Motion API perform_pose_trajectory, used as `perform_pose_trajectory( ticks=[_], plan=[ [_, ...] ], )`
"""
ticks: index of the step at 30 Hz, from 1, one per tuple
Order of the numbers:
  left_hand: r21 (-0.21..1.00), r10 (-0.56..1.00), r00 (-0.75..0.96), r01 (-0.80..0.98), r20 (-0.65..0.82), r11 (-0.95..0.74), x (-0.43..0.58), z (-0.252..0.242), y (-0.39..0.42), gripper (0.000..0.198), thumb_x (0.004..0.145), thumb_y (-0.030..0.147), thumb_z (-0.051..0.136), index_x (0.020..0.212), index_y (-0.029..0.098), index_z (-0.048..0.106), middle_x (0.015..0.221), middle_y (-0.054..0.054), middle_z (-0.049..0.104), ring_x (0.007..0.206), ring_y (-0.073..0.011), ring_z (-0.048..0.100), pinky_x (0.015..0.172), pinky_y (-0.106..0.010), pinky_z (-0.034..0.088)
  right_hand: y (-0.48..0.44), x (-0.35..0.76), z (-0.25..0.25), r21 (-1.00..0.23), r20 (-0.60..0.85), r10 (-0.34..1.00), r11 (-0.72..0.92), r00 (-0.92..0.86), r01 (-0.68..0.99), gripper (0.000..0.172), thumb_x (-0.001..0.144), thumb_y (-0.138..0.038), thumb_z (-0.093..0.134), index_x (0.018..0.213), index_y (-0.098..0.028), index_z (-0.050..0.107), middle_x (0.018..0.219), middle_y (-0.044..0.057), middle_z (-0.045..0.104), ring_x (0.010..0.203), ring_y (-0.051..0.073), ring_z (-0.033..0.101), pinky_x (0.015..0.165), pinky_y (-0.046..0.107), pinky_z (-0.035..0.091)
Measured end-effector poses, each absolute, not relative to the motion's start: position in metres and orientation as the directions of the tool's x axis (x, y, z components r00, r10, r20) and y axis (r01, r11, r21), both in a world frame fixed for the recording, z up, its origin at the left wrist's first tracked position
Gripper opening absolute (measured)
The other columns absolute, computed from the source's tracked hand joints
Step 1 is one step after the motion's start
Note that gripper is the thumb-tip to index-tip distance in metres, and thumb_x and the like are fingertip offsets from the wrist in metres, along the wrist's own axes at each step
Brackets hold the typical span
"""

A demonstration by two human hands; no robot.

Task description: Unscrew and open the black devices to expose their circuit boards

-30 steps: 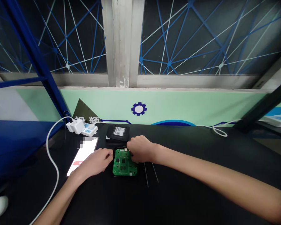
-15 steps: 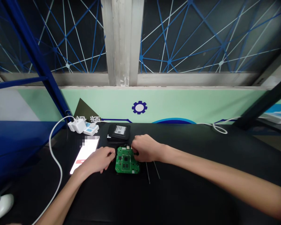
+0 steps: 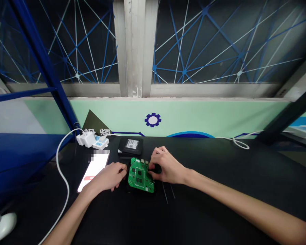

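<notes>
Green board (image 3: 140,177): flat and thin, a bit like a square with uneven edges; it sits crooked on the black table (image 3: 206,217), between the two hands. Small dark square chips dot its shiny top, and little metal boxes line its far edge.
Right hand (image 3: 167,166): thumb and finger pinch the board's right edge.
Left hand (image 3: 113,175): fingers curled, right beside the board's left edge; I can't tell if they grip anything.
Thin rods (image 3: 165,193): two straight, skinny sticks, near the right hand.
Black box (image 3: 130,146): low, with rounded corners and a white paper label, just behind the board.
Phone (image 3: 95,166): a flat, glowing white screen, partly under the left arm.
White cord (image 3: 65,182): smooth and bendy, curving down from a chunky plug (image 3: 86,139).
</notes>
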State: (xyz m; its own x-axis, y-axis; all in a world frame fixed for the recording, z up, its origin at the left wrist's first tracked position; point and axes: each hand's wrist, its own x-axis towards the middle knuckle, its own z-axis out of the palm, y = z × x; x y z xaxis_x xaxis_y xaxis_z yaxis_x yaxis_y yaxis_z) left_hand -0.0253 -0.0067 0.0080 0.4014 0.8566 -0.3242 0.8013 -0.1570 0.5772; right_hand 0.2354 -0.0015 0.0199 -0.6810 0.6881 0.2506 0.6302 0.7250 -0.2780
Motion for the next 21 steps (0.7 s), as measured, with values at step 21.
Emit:
perform_pose_trajectory(
  ticks=[21],
  plan=[
    [0.596,0.845,0.422,0.786,-0.327,-0.162,-0.025,0.005,-0.005,0.028,0.089,0.035,0.036,0.07,0.021,0.05,0.044,0.005,0.052,0.036,-0.0122,0.051,0.045,-0.022,0.041,-0.001,0.24,-0.005,-0.44,0.483,0.674,0.739,-0.559,0.51,0.009,0.078,-0.018,0.073,0.081,-0.02,0.065,0.082,0.001,0.069,0.088,0.02,0.056,0.087,0.037,0.037]
  ],
)
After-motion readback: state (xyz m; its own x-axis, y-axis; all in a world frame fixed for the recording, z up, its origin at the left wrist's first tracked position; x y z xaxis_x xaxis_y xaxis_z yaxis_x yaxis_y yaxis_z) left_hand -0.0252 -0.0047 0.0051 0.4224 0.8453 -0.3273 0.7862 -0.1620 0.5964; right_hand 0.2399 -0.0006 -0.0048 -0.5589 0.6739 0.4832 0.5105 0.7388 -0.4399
